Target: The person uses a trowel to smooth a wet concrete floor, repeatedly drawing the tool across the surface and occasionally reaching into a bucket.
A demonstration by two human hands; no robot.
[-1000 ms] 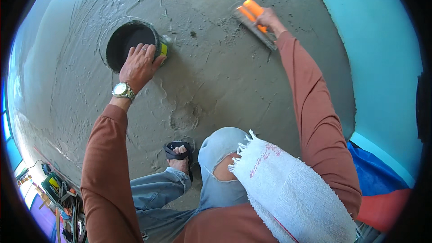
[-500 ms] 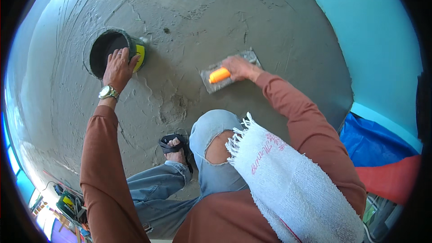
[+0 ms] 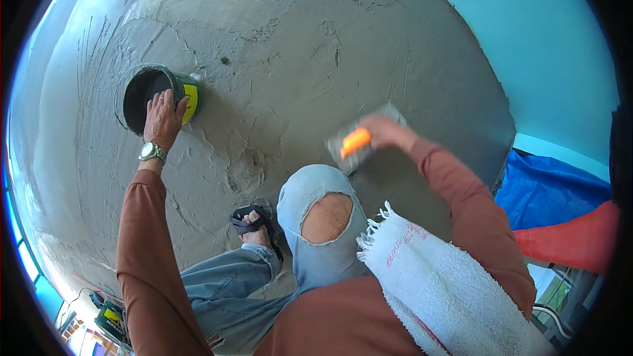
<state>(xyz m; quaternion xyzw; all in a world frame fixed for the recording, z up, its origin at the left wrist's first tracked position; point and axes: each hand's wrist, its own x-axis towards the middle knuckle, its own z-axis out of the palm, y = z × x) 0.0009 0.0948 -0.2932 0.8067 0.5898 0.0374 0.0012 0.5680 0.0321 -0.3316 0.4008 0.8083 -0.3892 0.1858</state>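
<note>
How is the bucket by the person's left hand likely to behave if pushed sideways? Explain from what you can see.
The bucket is probably fairly stiff: its rim looks round with the left hand on it. It might drag unevenly, since the floor looks smeared and rough. If tipped over, its round sides could let it roll.

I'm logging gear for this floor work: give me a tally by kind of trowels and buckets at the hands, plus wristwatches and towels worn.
Orange-handled trowel: 1
Dark bucket: 1
Wristwatch: 1
White towel: 1
Total: 4
</note>
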